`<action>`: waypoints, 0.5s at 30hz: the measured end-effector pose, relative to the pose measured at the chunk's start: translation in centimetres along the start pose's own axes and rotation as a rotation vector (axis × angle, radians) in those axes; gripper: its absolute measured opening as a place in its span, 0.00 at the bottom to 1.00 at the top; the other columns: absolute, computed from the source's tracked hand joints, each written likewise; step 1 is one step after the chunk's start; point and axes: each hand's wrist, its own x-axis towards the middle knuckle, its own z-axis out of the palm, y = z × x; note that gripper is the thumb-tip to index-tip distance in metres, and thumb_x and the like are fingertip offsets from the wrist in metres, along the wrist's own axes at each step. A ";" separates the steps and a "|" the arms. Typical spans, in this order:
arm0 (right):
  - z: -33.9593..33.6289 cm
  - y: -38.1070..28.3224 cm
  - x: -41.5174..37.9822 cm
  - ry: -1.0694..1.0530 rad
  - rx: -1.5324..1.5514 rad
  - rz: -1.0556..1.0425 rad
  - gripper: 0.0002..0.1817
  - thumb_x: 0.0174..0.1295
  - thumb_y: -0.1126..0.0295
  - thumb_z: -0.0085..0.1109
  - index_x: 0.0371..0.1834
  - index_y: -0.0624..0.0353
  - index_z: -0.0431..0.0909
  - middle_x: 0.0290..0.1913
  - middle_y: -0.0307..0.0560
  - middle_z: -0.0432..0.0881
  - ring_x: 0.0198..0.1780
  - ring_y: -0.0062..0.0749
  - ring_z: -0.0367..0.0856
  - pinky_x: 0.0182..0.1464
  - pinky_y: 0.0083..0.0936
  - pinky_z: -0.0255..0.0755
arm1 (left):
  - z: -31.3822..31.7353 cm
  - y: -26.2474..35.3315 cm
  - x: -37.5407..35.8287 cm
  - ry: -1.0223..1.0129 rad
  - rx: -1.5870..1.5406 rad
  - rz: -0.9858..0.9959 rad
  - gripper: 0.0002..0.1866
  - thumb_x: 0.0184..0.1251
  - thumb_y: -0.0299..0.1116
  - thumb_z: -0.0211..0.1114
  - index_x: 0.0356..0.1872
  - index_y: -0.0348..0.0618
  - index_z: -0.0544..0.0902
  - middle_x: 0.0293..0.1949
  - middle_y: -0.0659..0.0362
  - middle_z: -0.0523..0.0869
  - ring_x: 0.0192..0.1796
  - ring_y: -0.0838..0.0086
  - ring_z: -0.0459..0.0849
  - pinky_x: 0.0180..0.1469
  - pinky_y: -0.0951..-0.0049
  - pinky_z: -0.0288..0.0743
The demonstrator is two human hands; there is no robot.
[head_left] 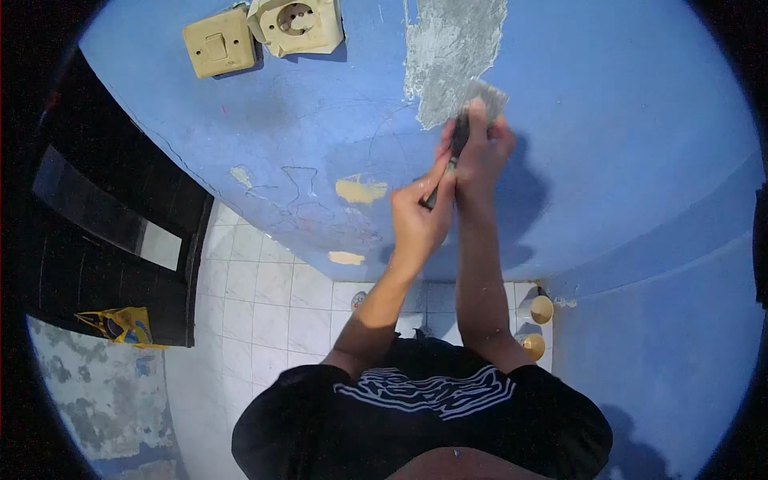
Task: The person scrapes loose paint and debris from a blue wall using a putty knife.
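Note:
Both of my hands are wrapped round the dark handle of a scraper (459, 140), whose flat metal blade points up and to the right against the wall. My right hand (480, 156) is closed high on the handle, with its fingers close to the blade. Lower down, my left hand (422, 210) grips the handle's end. The blade touches the lower right edge of a rough grey patch (452, 60) on the blue wall (624, 144).
A light switch (218, 44) and a loose socket (296, 24) are on the wall at upper left. Cream spots (360, 190) mark the wall lower down. A dark door (104, 208) and a yellow bag (124, 326) are at left, above white floor tiles (264, 280).

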 end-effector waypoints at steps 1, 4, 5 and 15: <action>0.4 -0.9 0.5 -0.008 -0.006 -0.013 0.16 0.73 0.60 0.52 0.30 0.60 0.74 0.19 0.42 0.77 0.16 0.24 0.76 0.17 0.22 0.69 | 0.0 0.8 0.4 -0.028 -0.057 -0.064 0.16 0.72 0.26 0.62 0.59 0.38 0.82 0.20 0.72 0.75 0.22 0.89 0.68 0.25 0.85 0.61; -0.5 0.0 -0.5 0.001 -0.010 -0.004 0.16 0.74 0.61 0.52 0.30 0.60 0.74 0.19 0.42 0.77 0.16 0.24 0.76 0.17 0.21 0.70 | -0.1 0.6 -0.1 -0.066 -0.125 -0.145 0.16 0.72 0.25 0.62 0.59 0.38 0.82 0.20 0.73 0.74 0.22 0.89 0.68 0.24 0.84 0.61; -1.0 0.7 -0.9 0.005 -0.012 -0.008 0.16 0.74 0.61 0.52 0.30 0.60 0.74 0.19 0.42 0.77 0.16 0.24 0.76 0.17 0.21 0.70 | -0.3 0.2 -0.9 -0.066 -0.132 -0.169 0.17 0.72 0.25 0.61 0.59 0.38 0.82 0.20 0.73 0.73 0.21 0.89 0.67 0.24 0.84 0.61; -0.9 3.8 -3.4 0.025 -0.058 0.130 0.16 0.72 0.60 0.53 0.29 0.59 0.73 0.18 0.43 0.76 0.14 0.25 0.74 0.15 0.23 0.68 | -2.6 -1.5 -3.9 -0.012 -0.103 -0.353 0.17 0.70 0.25 0.62 0.59 0.39 0.82 0.25 0.70 0.80 0.26 0.89 0.70 0.28 0.84 0.64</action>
